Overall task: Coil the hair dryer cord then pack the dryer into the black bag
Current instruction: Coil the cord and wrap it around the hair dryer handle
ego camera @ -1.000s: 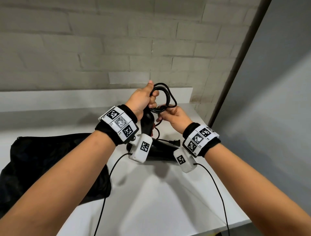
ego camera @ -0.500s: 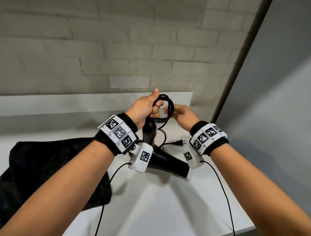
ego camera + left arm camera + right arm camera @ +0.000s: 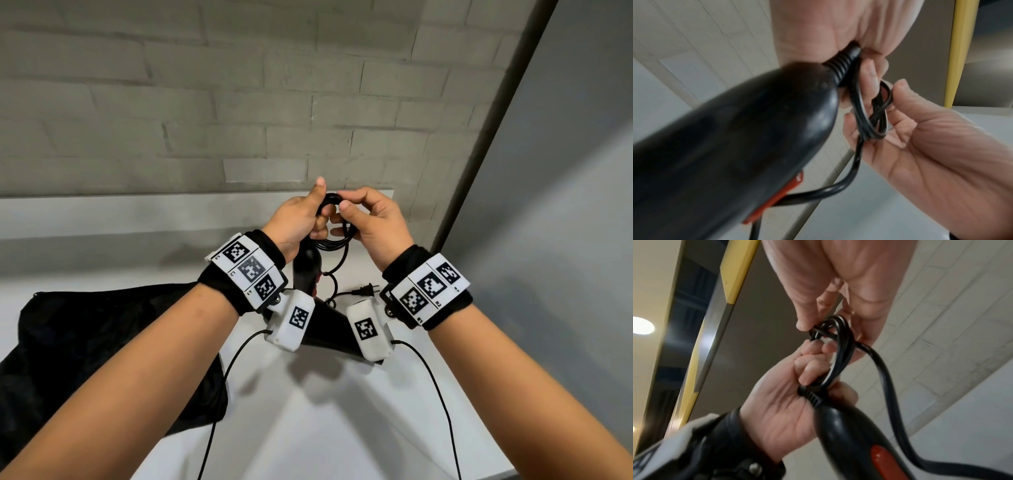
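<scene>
Both your hands are raised over the white table (image 3: 308,428): your left hand (image 3: 294,219) grips the black plastic hair dryer (image 3: 310,270) handle and coiled black cord (image 3: 334,240), your right hand (image 3: 373,222) pinches that coil (plug (image 3: 364,291) dangling); the black fabric bag (image 3: 102,342) lies left.

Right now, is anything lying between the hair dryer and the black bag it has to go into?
Nothing visible does. The hair dryer, held up by the left hand, hangs right of the black bag, with only bare white table between them.
</scene>
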Demonstrator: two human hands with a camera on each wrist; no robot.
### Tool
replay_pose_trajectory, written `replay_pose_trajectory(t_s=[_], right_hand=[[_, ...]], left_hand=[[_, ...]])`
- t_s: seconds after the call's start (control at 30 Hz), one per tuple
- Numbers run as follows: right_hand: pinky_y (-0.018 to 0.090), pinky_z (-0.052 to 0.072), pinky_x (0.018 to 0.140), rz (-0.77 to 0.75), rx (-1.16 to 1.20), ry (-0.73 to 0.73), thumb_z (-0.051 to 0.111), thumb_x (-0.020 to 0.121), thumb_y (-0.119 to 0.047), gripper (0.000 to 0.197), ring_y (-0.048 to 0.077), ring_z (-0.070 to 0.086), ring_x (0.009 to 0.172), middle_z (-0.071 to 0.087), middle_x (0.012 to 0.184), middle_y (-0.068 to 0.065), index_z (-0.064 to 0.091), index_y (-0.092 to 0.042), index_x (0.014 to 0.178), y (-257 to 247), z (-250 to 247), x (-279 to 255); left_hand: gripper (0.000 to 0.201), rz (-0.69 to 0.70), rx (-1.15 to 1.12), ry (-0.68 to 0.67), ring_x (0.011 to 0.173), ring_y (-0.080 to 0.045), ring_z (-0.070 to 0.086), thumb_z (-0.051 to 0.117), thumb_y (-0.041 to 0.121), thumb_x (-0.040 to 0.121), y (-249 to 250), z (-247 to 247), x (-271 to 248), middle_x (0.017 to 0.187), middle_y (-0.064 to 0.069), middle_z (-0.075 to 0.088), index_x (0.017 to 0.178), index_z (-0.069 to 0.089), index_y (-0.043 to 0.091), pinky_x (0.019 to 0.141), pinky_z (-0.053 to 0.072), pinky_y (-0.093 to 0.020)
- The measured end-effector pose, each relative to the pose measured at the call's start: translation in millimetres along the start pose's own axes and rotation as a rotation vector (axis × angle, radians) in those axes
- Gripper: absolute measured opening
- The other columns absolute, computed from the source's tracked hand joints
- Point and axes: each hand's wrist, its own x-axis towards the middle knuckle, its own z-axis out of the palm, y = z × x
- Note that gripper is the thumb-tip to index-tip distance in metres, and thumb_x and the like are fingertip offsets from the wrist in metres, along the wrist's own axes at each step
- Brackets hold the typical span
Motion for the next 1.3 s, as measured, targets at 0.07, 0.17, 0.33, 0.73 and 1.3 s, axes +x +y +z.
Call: replay_pose_trajectory(t_s=[0.07,0.17,0.33,0.73,1.3], right_hand=[[0.019,0.053,0.056,-0.052,-0.033,-0.026,0.056,0.082,0.008,0.027,0.001,0.063,0.064,0.064,0.077,-0.006,0.058,-0.018,0.073,2,2,-1],[0.015,0.052,0.066,-0.128,-0.11,-0.012,0.065,0.072,0.012,0.031,0.002,0.059,0.079,0.049,0.093,-0.001,0.056,-0.018,0.068,8,7,-1],[0.01,0.042,0.055,-0.131,-0.118,-0.012,0.064,0.072,0.005,0.039,-0.007,0.052,0.06,0.047,0.08,-0.002,0.039,-0.023,0.079,23,4,0],[0.017,0.03,0.047,0.262,0.081,-0.132,0.034,0.054,-0.003,0.035,0.002,0.042,0.04,0.064,0.049,-0.007,0.065,-0.016,0.064,36,-5,8],[0.029,0.036,0.067,0.08,-0.722,-0.267,0.048,0.089,-0.005,0.042,0.023,0.043,0.067,0.054,0.066,0.013,0.056,-0.031,0.057,8,-15,37]], left_hand=[[0.053,-0.017,0.0,0.038,0.032,-0.003,0.024,0.031,0.048,0.095,0,-1,2,0.033,0.011,0.03,0.055,0.039,0.013,0.036,0.023,-0.012],[0.048,-0.02,-0.043,0.033,0.035,-0.003,0.027,0.041,0.045,0.093,1,-6,5,0.039,0.008,0.034,0.061,0.053,0.012,0.035,0.024,-0.012],[0.03,0.008,0.039,-0.096,0.031,-0.002,0.027,0.049,-0.001,0.088,-2,-11,1,0.033,0.012,0.033,0.062,0.056,0.011,0.036,0.021,-0.011],[0.023,0.077,0.116,-0.117,0.036,0.001,0.04,0.054,-0.008,0.061,-5,-18,0,0.041,0.013,0.046,0.064,0.046,0.013,0.042,0.036,-0.008],[0.043,-0.005,0.116,-0.155,0.027,-0.003,0.018,0.024,0.014,0.098,-1,-12,6,0.028,0.009,0.026,0.065,0.049,0.003,0.035,0.016,-0.015]])
